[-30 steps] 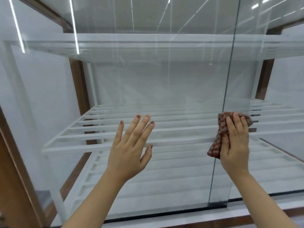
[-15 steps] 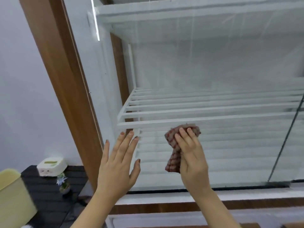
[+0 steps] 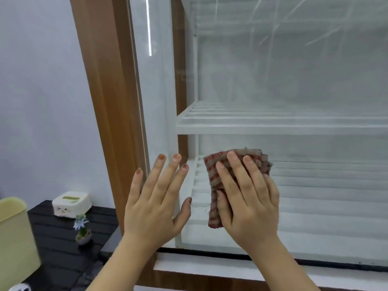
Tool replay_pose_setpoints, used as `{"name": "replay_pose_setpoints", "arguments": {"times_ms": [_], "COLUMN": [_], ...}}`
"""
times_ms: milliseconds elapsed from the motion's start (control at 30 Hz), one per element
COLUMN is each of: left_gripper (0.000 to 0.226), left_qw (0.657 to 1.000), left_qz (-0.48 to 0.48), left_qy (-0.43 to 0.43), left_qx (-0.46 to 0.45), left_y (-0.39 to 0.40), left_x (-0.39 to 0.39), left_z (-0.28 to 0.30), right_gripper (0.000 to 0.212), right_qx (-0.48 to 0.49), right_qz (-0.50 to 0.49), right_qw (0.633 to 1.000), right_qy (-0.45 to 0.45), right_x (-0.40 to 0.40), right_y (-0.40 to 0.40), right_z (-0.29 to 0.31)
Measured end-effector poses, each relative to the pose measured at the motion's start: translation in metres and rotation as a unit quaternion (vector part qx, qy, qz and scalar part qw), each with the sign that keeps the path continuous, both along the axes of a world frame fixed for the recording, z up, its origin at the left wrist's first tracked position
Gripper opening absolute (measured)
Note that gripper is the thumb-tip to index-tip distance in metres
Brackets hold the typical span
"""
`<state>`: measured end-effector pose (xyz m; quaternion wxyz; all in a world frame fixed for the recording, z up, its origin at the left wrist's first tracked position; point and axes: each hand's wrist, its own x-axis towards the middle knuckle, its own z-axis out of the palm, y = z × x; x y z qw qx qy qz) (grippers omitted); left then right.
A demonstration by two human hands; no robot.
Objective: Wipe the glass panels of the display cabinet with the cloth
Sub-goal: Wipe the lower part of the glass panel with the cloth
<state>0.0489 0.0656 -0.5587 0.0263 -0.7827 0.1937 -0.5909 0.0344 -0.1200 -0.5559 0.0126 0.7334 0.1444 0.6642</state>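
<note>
**Cloth at the panel's lower left corner**

Nearest the camera, the right hand [image 3: 247, 198] lies flat with its fingers spread over the cloth [image 3: 216, 185], pinning the folded wad against the glass panel [image 3: 294, 85] low down, close to the cabinet's left edge. Just beside it on the left, the left hand [image 3: 155, 202] is open and empty, fingers splayed, its palm at the glass by the wooden frame [image 3: 105, 101]; whether it actually presses the pane cannot be told.

The cloth looks soft, light and limp: it bunches under the fingers and its lower end hangs loose. A flat palm over the folded middle seems the best hold, so it does not slip out during a stroke. The glass is stiff, smooth and breakable, so even pressure is probably wiser than a hard push.

Compared with half a second ago, the hands sit closer together, the view has closed in on the panel, and the frame stands nearer the centre. A second ago the cloth was far to the right, at the seam between two panes.

Behind the glass are white slatted shelves [image 3: 273, 122], with streaks and reflections higher up. Far left, a white box [image 3: 71, 203] rests on a dark surface [image 3: 58, 244].
</note>
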Motion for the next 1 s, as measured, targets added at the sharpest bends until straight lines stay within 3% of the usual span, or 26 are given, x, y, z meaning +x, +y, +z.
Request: {"name": "replay_pose_setpoints", "arguments": {"times_ms": [300,500,733,1000], "left_gripper": [0.06,0.059,0.061,0.062], "left_qw": [0.998,0.997,0.993,0.993], "left_qz": [-0.018,-0.015,-0.027,-0.041], "left_qy": [-0.054,-0.07,-0.075,-0.072], "left_qx": [-0.016,-0.04,-0.081,-0.085], "left_y": [0.0,0.002,0.005,0.006], "left_x": [0.007,0.01,0.01,0.01], "left_z": [-0.006,-0.013,-0.026,-0.027], "right_gripper": [0.047,0.051,0.057,0.056], "right_qx": [0.011,0.022,-0.036,-0.053], "right_qz": [-0.058,-0.01,-0.043,-0.027], "right_qw": [0.997,0.998,0.998,0.998], "right_qy": [-0.055,-0.057,-0.036,-0.025], "right_x": [0.006,0.009,0.009,0.014], "right_y": [0.008,0.011,0.014,0.026], "right_z": [-0.01,-0.03,-0.056,-0.015]}}
